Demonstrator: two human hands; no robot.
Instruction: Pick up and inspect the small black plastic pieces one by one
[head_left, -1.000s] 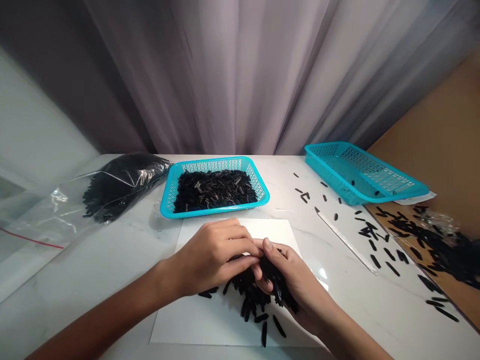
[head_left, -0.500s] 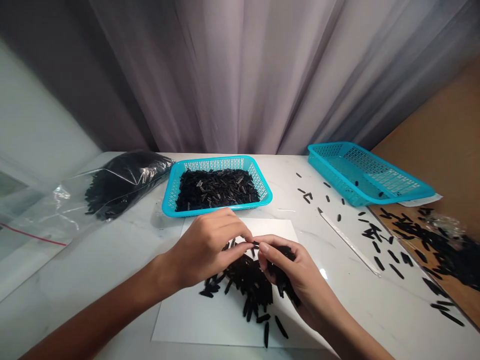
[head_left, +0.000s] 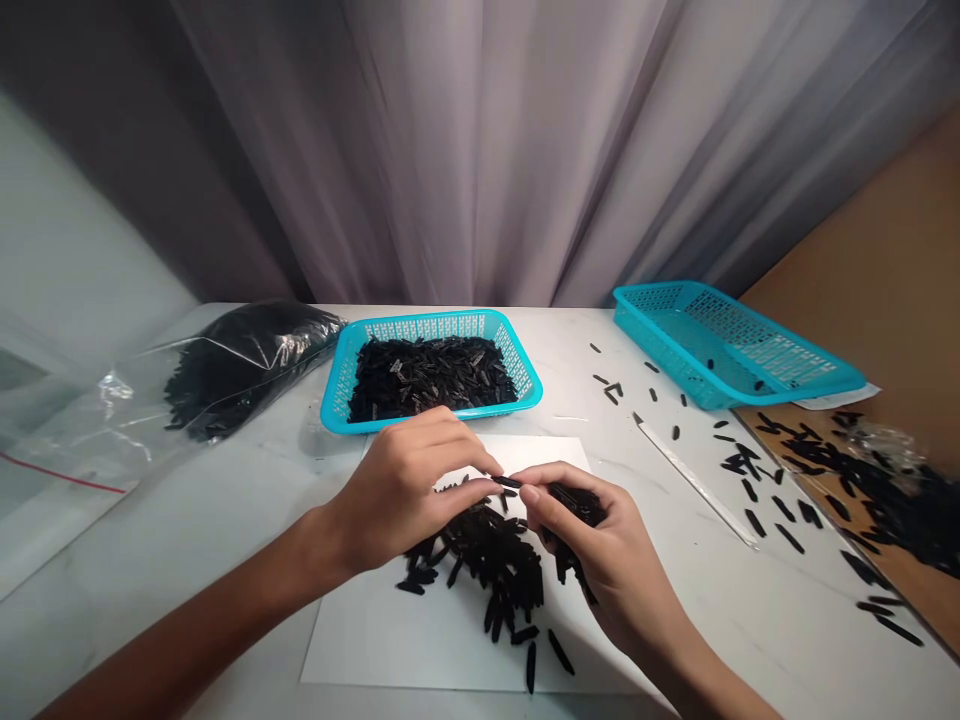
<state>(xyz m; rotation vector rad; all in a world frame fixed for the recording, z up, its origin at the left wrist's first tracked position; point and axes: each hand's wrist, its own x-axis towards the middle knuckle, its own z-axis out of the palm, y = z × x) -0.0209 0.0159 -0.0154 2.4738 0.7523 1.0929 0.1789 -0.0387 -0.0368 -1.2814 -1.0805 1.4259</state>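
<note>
Between the tips of both hands lies one slim, black, elongated piece (head_left: 508, 482). My left hand (head_left: 409, 485) is closed in a pinch at its left end, thumb against forefinger. At the right end are the thumb and forefinger of my right hand (head_left: 611, 545), whose palm is wrapped round a handful of black pieces (head_left: 579, 515). Below the hands, a loose pile of similar pieces (head_left: 495, 550) rests on a white sheet (head_left: 352, 640); my left hand hides part of it. Several strays lie along the pile's front edge.
Behind the sheet stands a blue basket (head_left: 326, 405) filled with black pieces. A clear bag (head_left: 225, 370) of more lies left. Another blue basket (head_left: 750, 370), holding a few, is at back right. A thin white strip (head_left: 697, 483) and scattered pieces lie right, beside a brown board (head_left: 926, 610).
The pinched black piece shows more plainly between my fingertips, which have drawn slightly apart. Both hands have risen a little. The whole view has shifted slightly.
</note>
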